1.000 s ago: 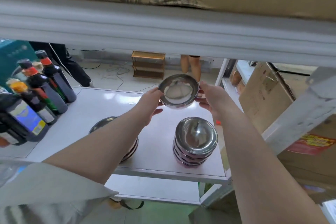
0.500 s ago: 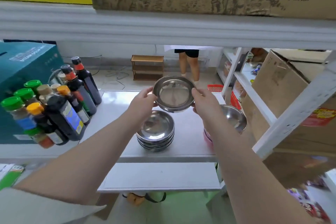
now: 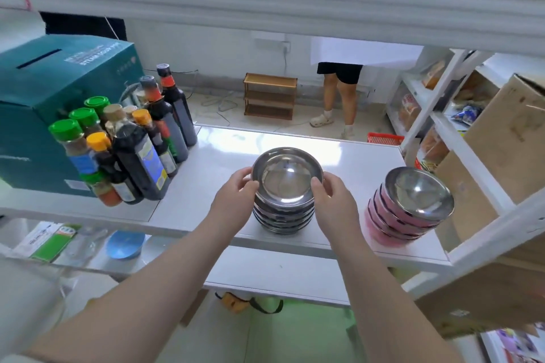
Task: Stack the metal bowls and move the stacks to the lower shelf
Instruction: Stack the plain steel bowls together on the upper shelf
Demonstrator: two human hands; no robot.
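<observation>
My left hand (image 3: pixel 234 200) and right hand (image 3: pixel 334 205) cup opposite sides of the top metal bowl (image 3: pixel 286 176), fingers curled on its rim, as it sits on the dark stack (image 3: pixel 283 215) near the front of the white shelf (image 3: pixel 206 186). A second stack (image 3: pixel 408 209) — bowls with pink undersides — stands well apart to my right, by the shelf's corner. Sauce bottles (image 3: pixel 138 153) and a teal box (image 3: pixel 44 103) crowd the left end. I judge the stacking step is closing here: the bowl looks seated or nearly so. Next, I reckon, both hands must drop to the stack's base and lift it level — toward the lower shelf (image 3: pixel 277 277), visible below.
</observation>
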